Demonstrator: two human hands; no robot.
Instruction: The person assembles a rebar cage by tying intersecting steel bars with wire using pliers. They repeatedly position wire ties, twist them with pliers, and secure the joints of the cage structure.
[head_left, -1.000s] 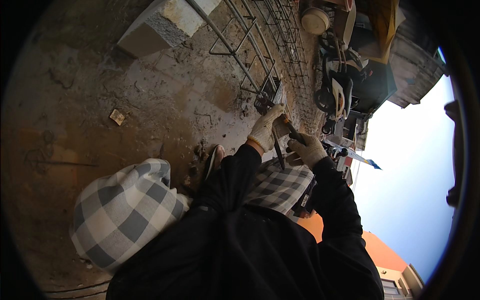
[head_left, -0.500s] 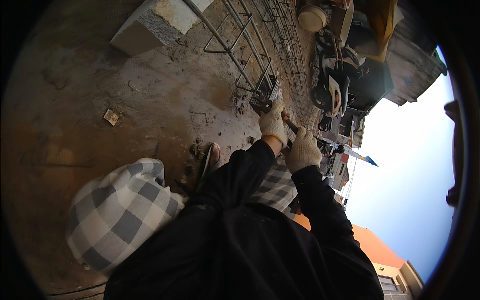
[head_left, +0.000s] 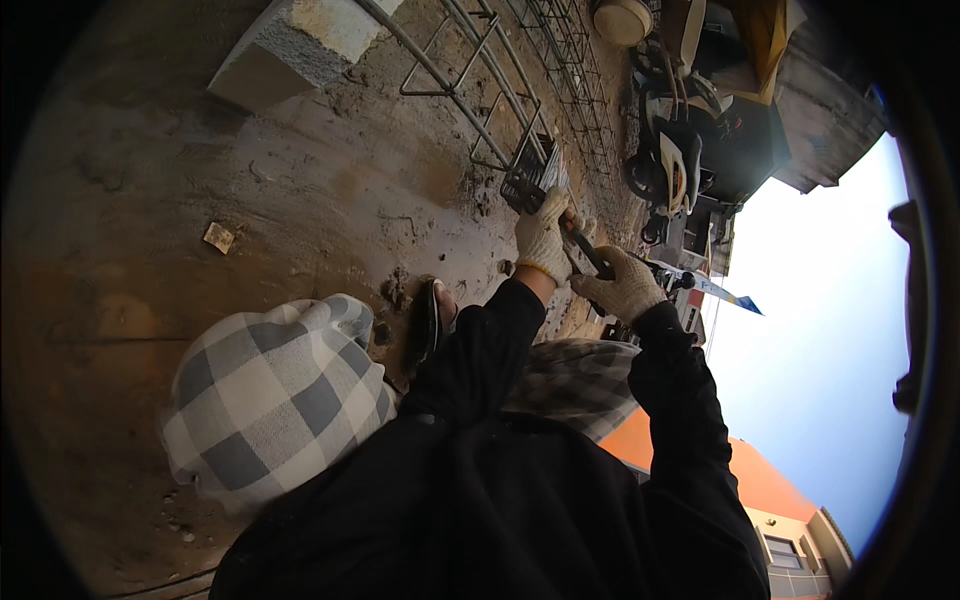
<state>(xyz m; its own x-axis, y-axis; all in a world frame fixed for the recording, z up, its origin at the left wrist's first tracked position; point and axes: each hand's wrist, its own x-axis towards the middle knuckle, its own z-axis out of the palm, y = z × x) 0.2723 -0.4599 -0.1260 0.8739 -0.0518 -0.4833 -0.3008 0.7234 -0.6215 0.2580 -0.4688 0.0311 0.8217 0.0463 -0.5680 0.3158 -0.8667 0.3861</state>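
Observation:
My left hand (head_left: pixel 541 243), in a cream knitted work glove, is closed at the near end of a steel rebar cage (head_left: pixel 467 98). Its fingers curl beside a bundle of bright metal stirrups (head_left: pixel 556 170); what they grip is hidden. Just to the right, my right hand (head_left: pixel 630 286), gloved the same way, is wrapped round a dark-handled tool (head_left: pixel 588 248). The tool slants up and left toward my left hand and shows a bit of orange near its upper end. Its working end cannot be made out.
A pale concrete block (head_left: pixel 290 50) stands at the upper left on wet, muddy ground. A second rebar cage (head_left: pixel 572 75) lies beyond the first. Parked motorbikes (head_left: pixel 680 165) and a round tub (head_left: pixel 622 20) are at the upper right. A small tan piece (head_left: pixel 218 237) lies on the mud.
My right hand has shifted slightly right and tilted, and more of the dark tool handle shows. My left hand stays by the cage end. My checked-cloth knees have shifted right.

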